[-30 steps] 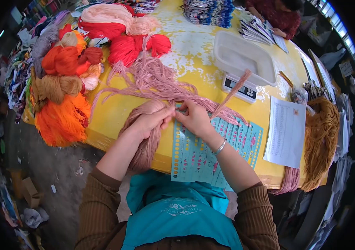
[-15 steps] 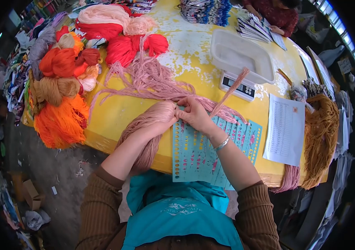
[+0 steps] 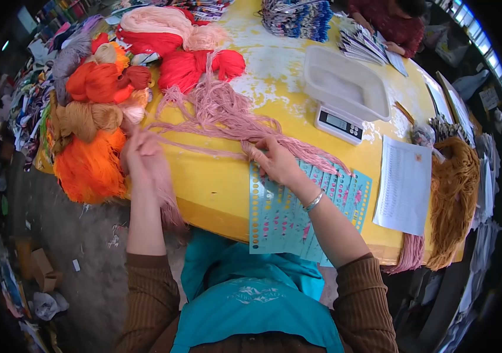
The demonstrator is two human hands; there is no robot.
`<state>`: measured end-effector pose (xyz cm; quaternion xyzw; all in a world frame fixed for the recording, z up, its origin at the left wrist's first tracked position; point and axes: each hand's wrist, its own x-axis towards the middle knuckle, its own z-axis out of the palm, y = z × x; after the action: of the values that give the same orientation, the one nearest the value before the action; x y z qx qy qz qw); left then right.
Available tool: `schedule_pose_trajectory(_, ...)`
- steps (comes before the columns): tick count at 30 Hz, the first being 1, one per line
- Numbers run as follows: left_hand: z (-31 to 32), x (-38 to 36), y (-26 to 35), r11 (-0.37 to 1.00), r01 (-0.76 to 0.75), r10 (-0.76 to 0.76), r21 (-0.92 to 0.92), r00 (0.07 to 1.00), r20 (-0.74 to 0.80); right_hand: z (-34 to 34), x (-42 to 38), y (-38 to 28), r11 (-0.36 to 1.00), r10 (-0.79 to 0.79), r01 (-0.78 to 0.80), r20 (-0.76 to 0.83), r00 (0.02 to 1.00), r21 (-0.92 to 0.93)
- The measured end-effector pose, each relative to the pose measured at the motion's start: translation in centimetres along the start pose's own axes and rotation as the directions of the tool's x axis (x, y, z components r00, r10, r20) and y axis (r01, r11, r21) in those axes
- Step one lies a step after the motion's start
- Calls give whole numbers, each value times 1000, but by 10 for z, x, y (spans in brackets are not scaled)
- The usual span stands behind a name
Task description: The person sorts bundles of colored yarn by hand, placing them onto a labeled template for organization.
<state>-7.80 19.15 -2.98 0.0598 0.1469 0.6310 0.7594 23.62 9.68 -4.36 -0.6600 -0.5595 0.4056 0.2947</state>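
Observation:
My left hand is at the table's left side, blurred by motion, beside the orange yarn. A pale pink hank hangs at this hand over the table edge; how the fingers meet it is smeared. Near the middle, my right hand has its fingers closed on the near edge of the long pink strands. Those strands stretch from the red yarn to the turquoise punched cards, which lie under and beside my right hand.
A clear plastic tub rests by a digital scale. A printed sheet and brown yarn are at the right. Another person sits at the far side by stacked cards. Blue bundles stand at the back.
My left hand has moved left with the pale pink hank, away from my right hand. The thin pink bundle that stood up beside my right hand no longer shows there.

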Motion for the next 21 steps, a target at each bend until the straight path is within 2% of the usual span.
schedule_pose_trajectory(1,5,-2,-11,942,0,-5,337,1000,16,1,0,2,1000,-7,7,4,1000,-2)
schedule_pose_trajectory(2,6,-8,-27,814,-3,46,580,997,-58,3,0,6,996,-77,74,-61,995,-39)
schedule_pose_trajectory(3,30,-24,-52,627,21,112,778,987,-117,5,-2,9,987,-146,136,-124,982,-80)
schedule_pose_trajectory(4,19,-22,-61,508,74,-29,858,997,-69,5,-7,5,987,-145,136,-124,982,-82)
schedule_pose_trajectory(5,25,-23,-70,237,87,-132,968,990,-57,1,-14,-2,983,-162,152,-93,982,-104)
schedule_pose_trajectory(6,31,-24,-75,-53,61,-233,997,970,-72,0,-18,-6,977,-178,170,-61,982,-126)
schedule_pose_trajectory(7,12,-17,-82,-401,-454,-240,796,890,387,2,-17,-4,977,-177,168,-61,982,-130)
schedule_pose_trajectory(8,-6,-13,-84,-399,-453,-239,797,891,387,6,-14,1,928,-305,276,-87,948,-249)
schedule_pose_trajectory(9,5,-18,-89,-530,-474,-288,703,880,377,10,-12,3,854,-431,370,-96,897,-366)
schedule_pose_trajectory(10,12,-21,-94,-644,-489,-334,588,871,359,13,-11,5,853,-430,370,-95,898,-368)
schedule_pose_trajectory(12,-6,-8,-108,-656,-459,-281,599,885,370,18,-6,8,763,-504,376,-119,856,-526)
schedule_pose_trajectory(13,-10,-2,-113,-665,-275,-190,695,962,198,20,-3,10,762,-506,381,-115,855,-523)
schedule_pose_trajectory(14,-16,2,-115,-654,-75,-102,753,995,10,20,-1,13,763,-511,389,-115,852,-516)
schedule_pose_trajectory(16,-14,-4,-115,-611,-78,-113,788,993,11,18,-1,15,765,-516,395,-116,849,-508)
schedule_pose_trajectory(18,-13,-4,-118,-564,-85,-128,822,992,14,13,-3,18,914,-393,368,-151,907,-171)
schedule_pose_trajectory(19,-14,-4,-120,-521,-198,-217,830,971,96,13,-1,24,914,-392,367,-147,908,-171)
schedule_pose_trajectory(20,-15,-4,-122,-468,-307,-300,829,937,177,16,3,32,927,-323,347,-171,931,139)
schedule_pose_trajectory(21,-16,-5,-124,-467,-303,-301,831,938,173,18,5,35,849,-247,300,-173,953,436)
